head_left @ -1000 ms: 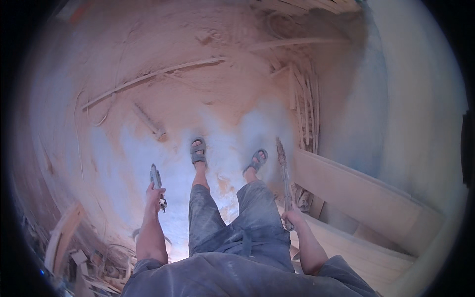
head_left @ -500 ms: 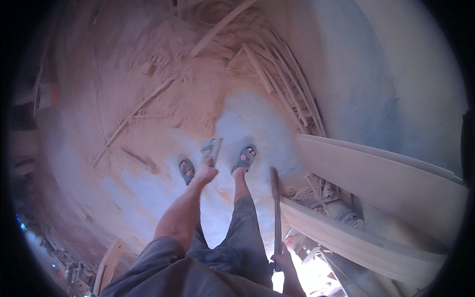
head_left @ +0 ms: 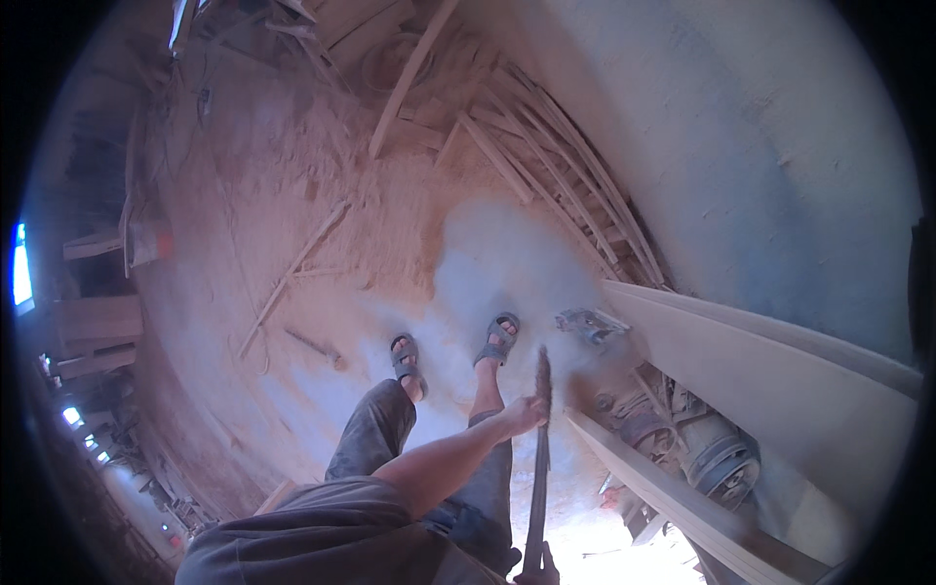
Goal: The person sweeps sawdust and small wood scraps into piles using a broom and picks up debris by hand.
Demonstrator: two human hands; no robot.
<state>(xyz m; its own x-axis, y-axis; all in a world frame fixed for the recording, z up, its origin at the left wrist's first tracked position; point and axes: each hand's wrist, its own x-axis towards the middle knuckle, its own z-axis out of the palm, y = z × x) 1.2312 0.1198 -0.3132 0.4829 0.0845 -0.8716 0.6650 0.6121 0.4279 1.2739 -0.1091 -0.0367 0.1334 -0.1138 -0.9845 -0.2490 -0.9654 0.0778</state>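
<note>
A long, thin, dark broom [head_left: 538, 468] of bundled stalks slants down in front of my right leg and past it. My left hand [head_left: 526, 414] is closed around its upper part, just below the far tip. At the lower edge of the view, my right hand [head_left: 538, 570] is wrapped around the near end; part of it is cut off. A crumpled, greyish, sheet-like piece [head_left: 590, 325] lies on the floor beyond the broom's tip, against the end of the large boards. I cannot make out what kind of thing it is.
Reddish sawdust [head_left: 341, 234] covers much of the floor. Wide boards [head_left: 760, 361] reach in from the right, with a dusty motor-like machine [head_left: 721, 463] between them. Long wooden strips [head_left: 575, 166] lie along the wall. A loose stick [head_left: 292, 278] lies ahead on the left.
My left hand has let go of the greyish piece, which now lies on the right, and has taken hold of the broom's upper part. The view has shifted, and my feet stand closer together.
</note>
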